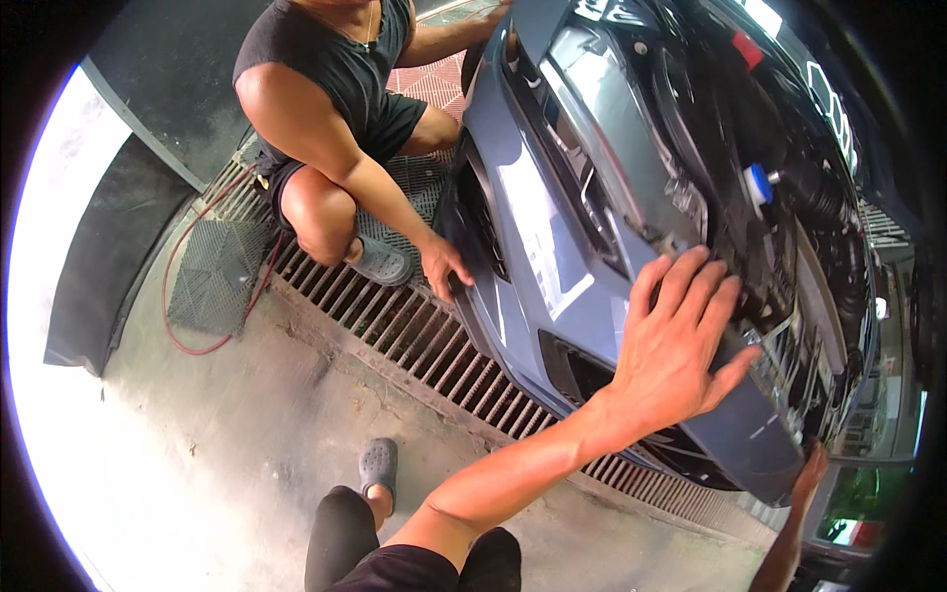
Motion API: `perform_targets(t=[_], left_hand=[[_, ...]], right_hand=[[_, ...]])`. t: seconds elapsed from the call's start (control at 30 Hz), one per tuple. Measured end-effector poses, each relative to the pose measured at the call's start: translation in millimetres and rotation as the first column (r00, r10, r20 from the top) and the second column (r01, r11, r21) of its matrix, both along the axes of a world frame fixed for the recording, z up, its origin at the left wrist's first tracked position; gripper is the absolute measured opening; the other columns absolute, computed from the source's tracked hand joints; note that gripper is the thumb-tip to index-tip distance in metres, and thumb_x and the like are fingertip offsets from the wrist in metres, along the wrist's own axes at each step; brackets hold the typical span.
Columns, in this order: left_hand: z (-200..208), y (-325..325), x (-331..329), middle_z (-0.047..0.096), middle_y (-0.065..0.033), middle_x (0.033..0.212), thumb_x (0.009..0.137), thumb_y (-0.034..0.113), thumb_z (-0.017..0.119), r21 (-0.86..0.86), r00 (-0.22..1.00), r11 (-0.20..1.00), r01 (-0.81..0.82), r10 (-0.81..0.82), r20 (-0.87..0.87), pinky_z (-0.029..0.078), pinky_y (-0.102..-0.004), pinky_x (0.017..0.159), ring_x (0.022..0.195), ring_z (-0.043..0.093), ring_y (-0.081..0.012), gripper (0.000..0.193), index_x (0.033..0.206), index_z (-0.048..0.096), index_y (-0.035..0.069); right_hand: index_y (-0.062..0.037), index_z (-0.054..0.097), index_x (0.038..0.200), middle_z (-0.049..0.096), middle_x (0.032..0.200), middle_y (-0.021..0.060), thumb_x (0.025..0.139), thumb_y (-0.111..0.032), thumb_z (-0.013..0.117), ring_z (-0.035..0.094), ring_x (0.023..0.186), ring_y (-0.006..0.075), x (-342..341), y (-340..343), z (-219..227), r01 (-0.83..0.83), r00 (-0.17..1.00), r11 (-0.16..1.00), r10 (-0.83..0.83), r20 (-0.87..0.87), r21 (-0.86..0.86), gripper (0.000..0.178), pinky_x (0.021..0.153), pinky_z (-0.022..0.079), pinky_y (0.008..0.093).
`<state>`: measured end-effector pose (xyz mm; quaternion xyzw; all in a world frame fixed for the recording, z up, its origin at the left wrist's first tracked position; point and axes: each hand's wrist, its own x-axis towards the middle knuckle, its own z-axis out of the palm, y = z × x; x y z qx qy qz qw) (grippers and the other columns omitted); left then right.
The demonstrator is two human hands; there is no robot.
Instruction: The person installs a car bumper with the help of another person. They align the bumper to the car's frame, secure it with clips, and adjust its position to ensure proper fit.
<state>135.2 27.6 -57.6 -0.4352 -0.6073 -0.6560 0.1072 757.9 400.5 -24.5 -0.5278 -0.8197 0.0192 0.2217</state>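
Note:
A grey-blue car front bumper (513, 217) runs diagonally along the front of a dark car. My left hand (676, 340) rests palm down on its upper edge, beside the engine bay, fingers stretched and slightly apart. At the bumper's near right end, my right hand (809, 476) holds the corner edge-on; its fingers are partly hidden. A crouching person in a dark sleeveless top (330, 74) lays one hand (443, 268) on the bumper's lower edge. That person's other arm reaches toward the far end, where the hand is mostly out of sight.
The engine bay (730, 138) is exposed, with a blue cap (758, 185) and black hoses. A metal floor grate (414, 340) lies under the bumper. On the concrete floor are a red hose (178, 340) and a dark mat (215, 276). A black panel (118, 257) stands at left.

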Motion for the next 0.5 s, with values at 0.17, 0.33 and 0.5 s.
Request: perform_targets(t=[0.17,0.33,0.5], left_hand=[[19.7,-0.3,1.2,0.064,-0.0084,0.144,0.086,0.040,0.084,-0.282,0.995,0.957,-0.070,0.086,0.046,0.021,-0.0596,0.127,0.147,0.050,-0.0296,0.054,0.127,0.072,0.007],[37.6,0.7,1.6,0.062,-0.0064,0.147,0.093,0.045,0.079,-0.380,0.994,0.925,-0.006,0.047,0.097,0.022,-0.0620,0.128,0.150,0.047,-0.0277,0.047,0.125,0.074,0.010],[39.1,-1.4,3.8,0.058,-0.0054,0.154,0.100,0.049,0.072,-0.501,0.992,0.864,0.047,0.017,0.122,0.021,-0.0613,0.129,0.154,0.042,-0.0255,0.049,0.134,0.072,0.013]], right_hand=[[-0.0007,0.061,0.152,0.065,0.150,0.0198,0.114,-0.056,0.046,0.060,0.137,0.0375,-40.4,-47.8,-10.9,0.275,0.846,0.805,-0.462,0.266,0.525,0.069,0.117,0.043,0.0469],[-0.0005,0.045,0.162,0.055,0.159,0.0234,0.106,-0.072,0.048,0.051,0.148,0.0435,-10.8,-78.0,-3.5,0.491,0.557,0.741,-0.671,-0.490,-0.458,0.091,0.121,0.042,0.0573],[-0.0106,0.037,0.170,0.043,0.171,0.0181,0.107,-0.076,0.041,0.045,0.154,0.0399,-224.8,-208.3,-32.9,0.084,0.408,0.821,-0.545,-0.732,-0.565,0.090,0.126,0.037,0.0565]])
